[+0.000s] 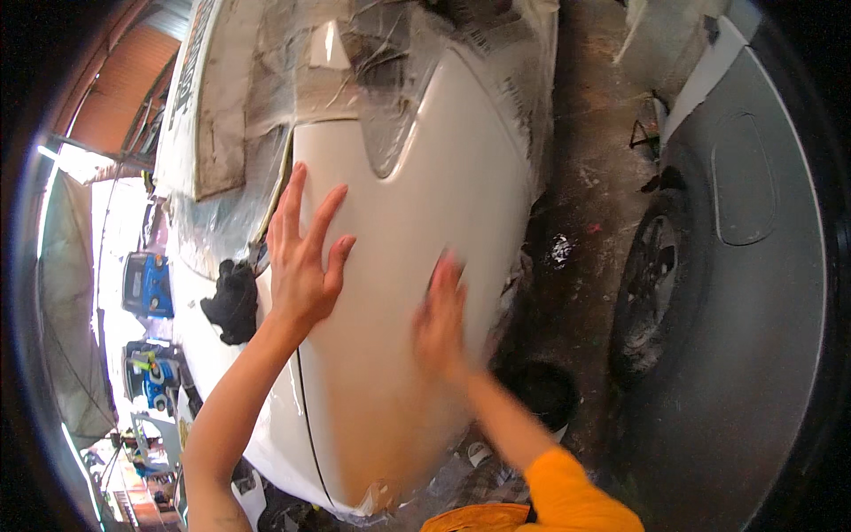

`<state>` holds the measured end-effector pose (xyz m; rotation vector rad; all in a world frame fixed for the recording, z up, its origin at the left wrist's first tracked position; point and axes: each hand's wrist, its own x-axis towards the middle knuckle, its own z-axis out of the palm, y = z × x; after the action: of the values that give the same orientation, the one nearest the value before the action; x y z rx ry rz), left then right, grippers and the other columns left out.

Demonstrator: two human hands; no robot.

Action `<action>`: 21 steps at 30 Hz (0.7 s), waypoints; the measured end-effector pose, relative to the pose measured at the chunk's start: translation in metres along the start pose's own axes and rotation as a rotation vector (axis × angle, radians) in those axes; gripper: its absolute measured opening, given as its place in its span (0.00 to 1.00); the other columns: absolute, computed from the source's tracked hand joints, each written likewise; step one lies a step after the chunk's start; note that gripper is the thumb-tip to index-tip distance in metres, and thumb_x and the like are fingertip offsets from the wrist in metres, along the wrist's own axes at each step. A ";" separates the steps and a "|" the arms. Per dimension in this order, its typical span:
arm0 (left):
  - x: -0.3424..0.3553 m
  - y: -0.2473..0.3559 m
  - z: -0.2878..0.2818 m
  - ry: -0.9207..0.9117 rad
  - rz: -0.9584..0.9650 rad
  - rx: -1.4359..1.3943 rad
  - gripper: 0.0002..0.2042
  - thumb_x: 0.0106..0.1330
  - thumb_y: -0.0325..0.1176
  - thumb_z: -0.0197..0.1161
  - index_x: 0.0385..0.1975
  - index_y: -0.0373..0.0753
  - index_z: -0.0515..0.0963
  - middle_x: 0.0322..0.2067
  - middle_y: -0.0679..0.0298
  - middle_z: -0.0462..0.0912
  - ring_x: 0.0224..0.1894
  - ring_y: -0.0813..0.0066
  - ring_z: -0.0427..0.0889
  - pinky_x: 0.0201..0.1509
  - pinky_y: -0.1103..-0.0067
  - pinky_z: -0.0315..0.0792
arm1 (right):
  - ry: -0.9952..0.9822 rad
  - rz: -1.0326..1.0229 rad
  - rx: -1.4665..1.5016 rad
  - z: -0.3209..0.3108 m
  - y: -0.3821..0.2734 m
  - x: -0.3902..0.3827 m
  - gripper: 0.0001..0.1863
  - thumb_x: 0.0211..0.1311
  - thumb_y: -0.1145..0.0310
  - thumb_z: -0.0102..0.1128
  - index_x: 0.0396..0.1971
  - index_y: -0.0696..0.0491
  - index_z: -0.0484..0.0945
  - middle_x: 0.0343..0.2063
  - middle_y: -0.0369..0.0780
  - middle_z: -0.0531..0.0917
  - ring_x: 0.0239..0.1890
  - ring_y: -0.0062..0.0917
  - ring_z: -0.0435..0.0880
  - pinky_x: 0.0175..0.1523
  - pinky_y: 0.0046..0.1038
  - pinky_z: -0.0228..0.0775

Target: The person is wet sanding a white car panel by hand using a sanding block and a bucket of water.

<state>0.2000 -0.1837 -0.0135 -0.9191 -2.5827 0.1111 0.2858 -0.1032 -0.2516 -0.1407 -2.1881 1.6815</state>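
Note:
A white car body panel (372, 390) runs up the middle of the view, with translucent masking sheet (257, 80) over the parts above and to its left. My left hand (301, 248) rests on the panel near its left seam, fingers spread and nothing held. Lower and to the right, my right hand (441, 328) is blurred by motion over the panel, its fingers on a small dark pad (436, 270), mostly hidden. A crumpled black cloth (229, 301) lies on the white bodywork just left of my left hand.
A grey vehicle (753, 346) with a dark wheel (649, 288) stands to the right, across a narrow strip of stained floor (576, 160). A black round container (545, 395) sits low on that floor. Blue vehicles (146, 284) show in the bright yard at the left.

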 end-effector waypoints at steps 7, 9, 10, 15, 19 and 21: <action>0.010 0.009 0.006 0.028 0.010 -0.021 0.23 0.71 0.40 0.57 0.66 0.50 0.72 0.76 0.54 0.49 0.76 0.46 0.54 0.75 0.55 0.52 | 0.313 0.113 0.085 -0.055 0.107 0.175 0.33 0.79 0.52 0.32 0.76 0.55 0.47 0.77 0.47 0.47 0.79 0.41 0.42 0.78 0.50 0.34; 0.000 0.001 0.010 0.030 0.010 0.020 0.23 0.72 0.41 0.57 0.66 0.50 0.72 0.76 0.56 0.50 0.75 0.47 0.55 0.75 0.55 0.54 | 0.288 0.199 0.131 -0.004 0.097 0.044 0.34 0.79 0.54 0.36 0.77 0.54 0.45 0.78 0.46 0.46 0.79 0.40 0.41 0.79 0.49 0.32; -0.003 0.001 0.010 0.024 0.004 0.024 0.23 0.72 0.41 0.57 0.66 0.50 0.71 0.76 0.56 0.50 0.75 0.46 0.55 0.75 0.56 0.54 | 0.200 0.310 0.096 0.017 0.088 -0.035 0.33 0.79 0.56 0.34 0.77 0.52 0.42 0.78 0.44 0.41 0.80 0.39 0.38 0.79 0.47 0.29; -0.004 0.001 0.005 0.044 0.016 0.017 0.23 0.72 0.40 0.59 0.66 0.52 0.71 0.76 0.57 0.51 0.75 0.47 0.57 0.75 0.57 0.56 | -0.092 0.253 0.198 0.064 -0.016 -0.303 0.44 0.70 0.60 0.48 0.77 0.55 0.35 0.78 0.50 0.34 0.79 0.49 0.29 0.76 0.58 0.19; -0.006 0.003 0.008 0.096 0.028 0.023 0.22 0.72 0.42 0.60 0.65 0.53 0.72 0.76 0.56 0.52 0.74 0.48 0.59 0.74 0.58 0.57 | 0.102 0.101 0.136 0.023 0.012 -0.097 0.43 0.69 0.62 0.50 0.77 0.55 0.39 0.78 0.49 0.39 0.79 0.49 0.33 0.76 0.60 0.25; 0.004 0.013 0.014 0.166 0.061 -0.004 0.22 0.71 0.42 0.60 0.65 0.53 0.73 0.75 0.56 0.53 0.73 0.48 0.61 0.74 0.58 0.58 | 0.260 0.201 0.072 -0.018 0.024 0.012 0.38 0.73 0.61 0.46 0.78 0.50 0.43 0.78 0.45 0.43 0.80 0.42 0.38 0.77 0.58 0.29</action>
<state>0.1996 -0.1698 -0.0272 -0.9666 -2.4036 0.0446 0.2774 -0.0765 -0.2673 -0.5445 -1.9716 1.7341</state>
